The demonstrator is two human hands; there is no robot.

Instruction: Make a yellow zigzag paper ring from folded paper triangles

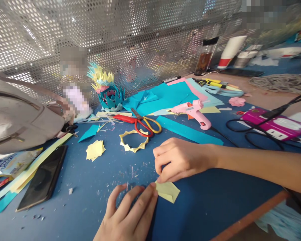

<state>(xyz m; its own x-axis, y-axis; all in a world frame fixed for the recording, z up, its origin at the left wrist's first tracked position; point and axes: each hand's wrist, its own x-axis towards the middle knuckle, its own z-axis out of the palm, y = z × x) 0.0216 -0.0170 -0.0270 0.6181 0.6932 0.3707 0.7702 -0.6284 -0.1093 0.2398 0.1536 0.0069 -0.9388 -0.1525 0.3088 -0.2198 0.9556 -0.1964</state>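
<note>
A small folded piece of pale yellow paper [169,192] lies on the blue table at front centre. My left hand [131,211] rests on the tabletop with its fingers stretched out; index finger and thumb touch the paper's left corner. From the right, my right hand [184,159] reaches in with fingers curled, its fingertips pressing on the upper left edge of the same paper. Beyond my hands lies a zigzag ring of folded yellow paper [125,148]. To its left is a small stack of yellow paper pieces [95,150].
Red-and-yellow-handled scissors [146,125] and a red cutter [124,118] lie behind the ring. A pink glue gun [193,111], its cord trailing right, rests near blue sheets [165,95]. A spiky paper model [110,95] stands behind. A phone [43,179] and backpack [22,113] are left.
</note>
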